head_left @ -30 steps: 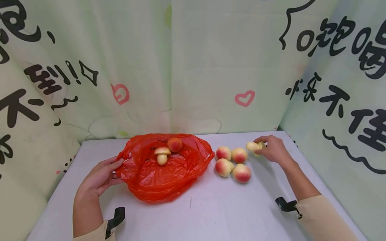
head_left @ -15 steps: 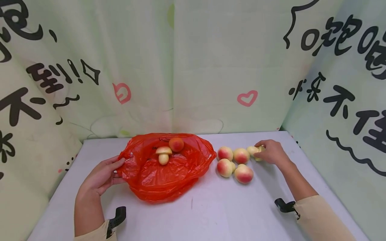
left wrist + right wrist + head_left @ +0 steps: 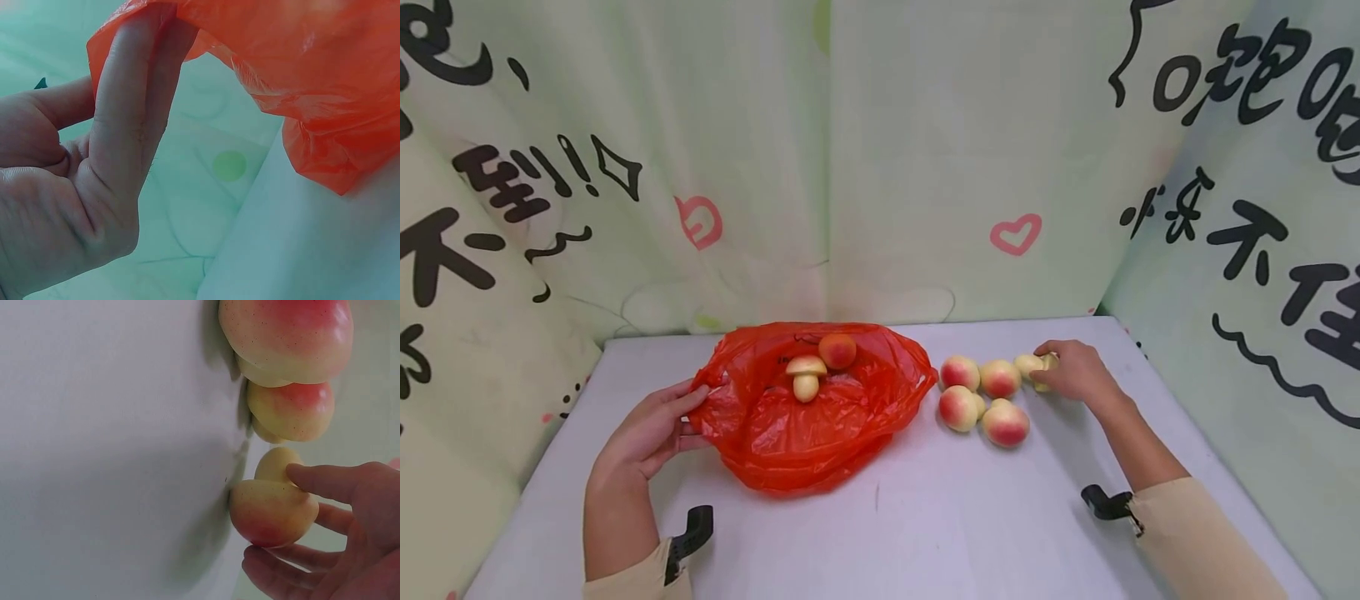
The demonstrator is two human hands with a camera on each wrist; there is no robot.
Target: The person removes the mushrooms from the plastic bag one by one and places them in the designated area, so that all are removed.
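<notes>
On the white table [image 3: 925, 550], the left hand [image 3: 651, 427] pinches the red bag's [image 3: 820, 458] edge, maybe to make its mouth wide. The right hand [image 3: 1078, 371] pinches a mushroom [image 3: 272, 515] near the other mushrooms [image 3: 1004, 424].

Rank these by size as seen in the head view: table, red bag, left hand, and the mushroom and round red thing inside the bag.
1. Table
2. Red bag
3. Left hand
4. Mushroom and round red thing: too alike to rank
</notes>
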